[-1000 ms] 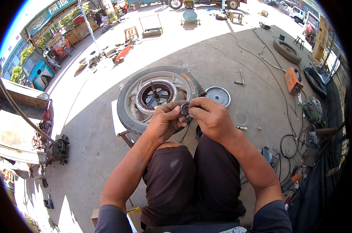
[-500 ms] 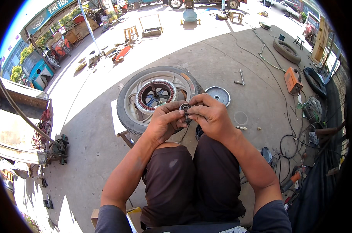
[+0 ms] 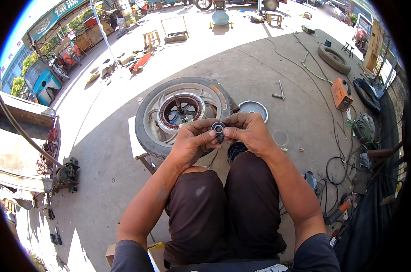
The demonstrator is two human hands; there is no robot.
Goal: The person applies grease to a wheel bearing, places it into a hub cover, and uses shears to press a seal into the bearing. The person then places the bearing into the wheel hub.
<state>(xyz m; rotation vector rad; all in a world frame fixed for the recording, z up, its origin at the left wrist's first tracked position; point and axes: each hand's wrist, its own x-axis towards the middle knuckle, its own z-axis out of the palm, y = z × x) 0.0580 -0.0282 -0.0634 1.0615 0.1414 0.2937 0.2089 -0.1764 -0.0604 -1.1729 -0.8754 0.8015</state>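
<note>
A small round ball bearing (image 3: pixel 218 128), with a dark face and a bright metal ring, is held above my knees. My left hand (image 3: pixel 194 138) pinches its left edge between thumb and fingers. On the opposite edge, the thumb and fingers of my right hand (image 3: pixel 248 131) grip it too. Just beyond the hands lies a wheel with a black tyre (image 3: pixel 147 136) and cast spokes. A motor stator (image 3: pixel 201 103) with copper windings and an upright shaft sits at the wheel's centre. The wheel rests on a low stand (image 3: pixel 136 140).
Right of the wheel is a round metal cover (image 3: pixel 260 109), with a dark tub (image 3: pixel 235 153) near my right knee. A T-shaped wrench (image 3: pixel 280 91) lies farther off. An orange welding machine (image 3: pixel 341 94), cables and a loose tyre (image 3: pixel 333 60) are at right; a metal cart (image 3: pixel 24 179) stands left.
The bearing has turned its flat face up toward me. My right hand has shifted slightly, its thumb now on the bearing's edge, and more of the dark tub shows.
</note>
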